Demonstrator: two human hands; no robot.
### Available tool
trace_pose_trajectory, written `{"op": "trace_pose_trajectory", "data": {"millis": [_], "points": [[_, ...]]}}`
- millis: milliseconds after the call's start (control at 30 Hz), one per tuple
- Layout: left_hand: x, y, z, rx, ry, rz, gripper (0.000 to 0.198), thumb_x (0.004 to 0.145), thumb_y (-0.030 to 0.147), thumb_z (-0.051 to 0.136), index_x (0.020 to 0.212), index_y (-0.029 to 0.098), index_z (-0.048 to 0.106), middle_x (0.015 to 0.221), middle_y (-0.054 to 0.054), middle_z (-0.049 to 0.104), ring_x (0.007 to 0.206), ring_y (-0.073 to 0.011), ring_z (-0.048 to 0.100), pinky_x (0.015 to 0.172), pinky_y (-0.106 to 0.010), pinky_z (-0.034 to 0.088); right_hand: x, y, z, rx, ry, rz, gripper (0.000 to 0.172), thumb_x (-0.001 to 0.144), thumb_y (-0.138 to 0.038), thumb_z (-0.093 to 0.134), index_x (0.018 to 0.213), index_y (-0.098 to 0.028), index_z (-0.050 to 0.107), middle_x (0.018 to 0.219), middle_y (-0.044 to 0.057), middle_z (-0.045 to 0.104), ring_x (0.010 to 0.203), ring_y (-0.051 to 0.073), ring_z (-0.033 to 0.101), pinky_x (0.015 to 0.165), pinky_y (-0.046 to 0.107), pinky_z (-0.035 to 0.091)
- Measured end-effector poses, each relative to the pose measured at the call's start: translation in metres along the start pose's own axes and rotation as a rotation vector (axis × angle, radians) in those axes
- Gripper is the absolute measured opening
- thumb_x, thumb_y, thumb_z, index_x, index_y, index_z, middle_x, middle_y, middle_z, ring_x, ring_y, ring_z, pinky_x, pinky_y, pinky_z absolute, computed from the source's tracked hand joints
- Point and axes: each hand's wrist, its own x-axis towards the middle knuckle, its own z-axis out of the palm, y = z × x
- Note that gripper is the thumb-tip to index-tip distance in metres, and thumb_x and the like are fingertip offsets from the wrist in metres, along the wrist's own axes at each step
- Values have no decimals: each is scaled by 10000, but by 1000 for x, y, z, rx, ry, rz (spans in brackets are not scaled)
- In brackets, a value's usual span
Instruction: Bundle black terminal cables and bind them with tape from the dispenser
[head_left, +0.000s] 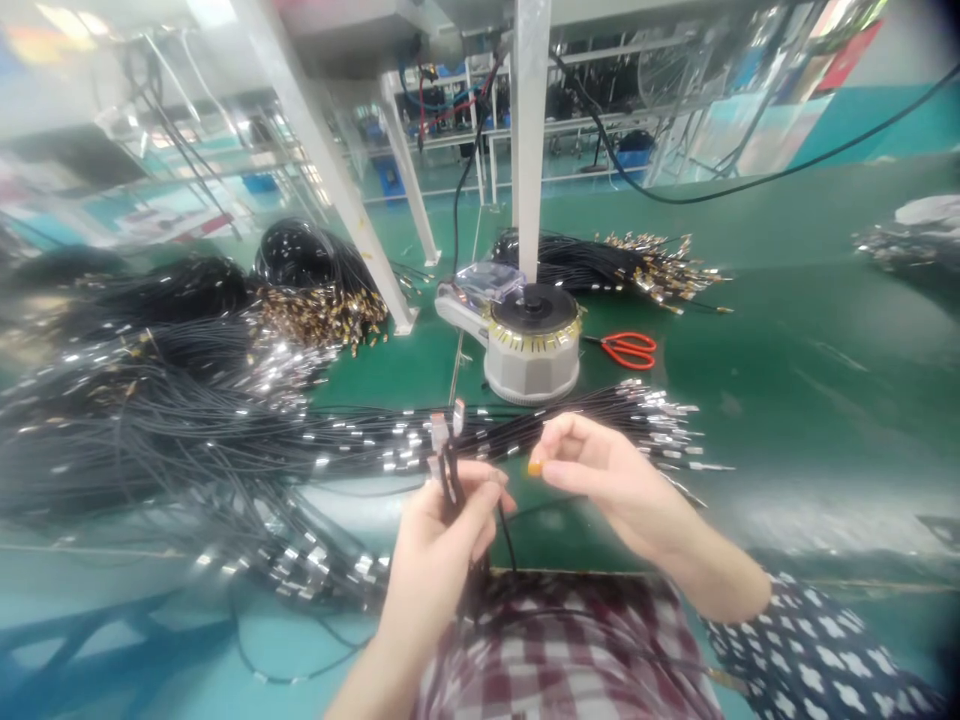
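Observation:
Several black cables with metal plug ends [441, 432] stand upright in my left hand [446, 530], its fingers closed around them. Between thumb and fingertip, my right hand [592, 460] pinches a small piece of yellow-orange tape [535, 467], a little to the right of the cables and apart from them. Beyond both hands sits a round white tape dispenser [532, 370] with a black top and short yellow strips around its rim. A long bundle of black cables [517, 435] with silvery ends lies just behind my hands.
Red-handled scissors [631, 350] lie right of the dispenser on the green table [787, 400]. Cable heaps [315, 290] cover the left side, and another bundle [622, 265] lies behind. White posts [531, 140] rise from the table. A black cord [675, 200] hangs at the upper right.

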Motion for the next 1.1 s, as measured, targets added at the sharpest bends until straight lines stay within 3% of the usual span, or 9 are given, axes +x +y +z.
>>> {"op": "trace_pose_trajectory", "data": {"millis": [133, 367, 567, 800, 1100], "points": [[2, -2, 1, -50, 32, -45, 119, 742, 203, 750, 809, 130, 684, 684, -33, 665, 435, -32, 430, 439, -187, 307, 1, 9, 11, 65, 39, -10, 255, 678, -168, 797, 771, -187, 560, 720, -33, 651, 654, 92, 576, 634, 220, 442], [3, -2, 2, -26, 87, -56, 144, 741, 220, 741, 845, 136, 688, 598, -30, 669, 333, -7, 337, 346, -160, 202, 5, 17, 18, 6, 105, -33, 283, 668, -218, 806, 743, -198, 534, 716, -24, 670, 666, 144, 631, 690, 319, 496], [2, -2, 4, -51, 131, -71, 156, 700, 222, 773, 751, 127, 660, 539, -39, 665, 325, -7, 349, 349, -153, 220, 4, 19, 23, -78, 147, -87, 267, 691, -223, 791, 744, -203, 530, 735, -9, 669, 680, 154, 607, 687, 341, 490], [-5, 1, 4, -94, 128, 0, 266, 731, 205, 761, 978, 166, 669, 578, 3, 649, 344, -22, 389, 379, -168, 291, 7, 22, 30, -69, 167, -77, 265, 685, -238, 791, 734, -201, 533, 723, -18, 638, 646, 140, 577, 640, 315, 476], [-7, 1, 4, -110, 128, 45, 220, 746, 203, 755, 959, 180, 703, 597, -6, 670, 339, -21, 414, 375, -162, 327, 6, 24, 34, 12, 155, -98, 275, 680, -224, 799, 738, -207, 530, 703, -32, 625, 637, 135, 578, 637, 312, 490]]}}
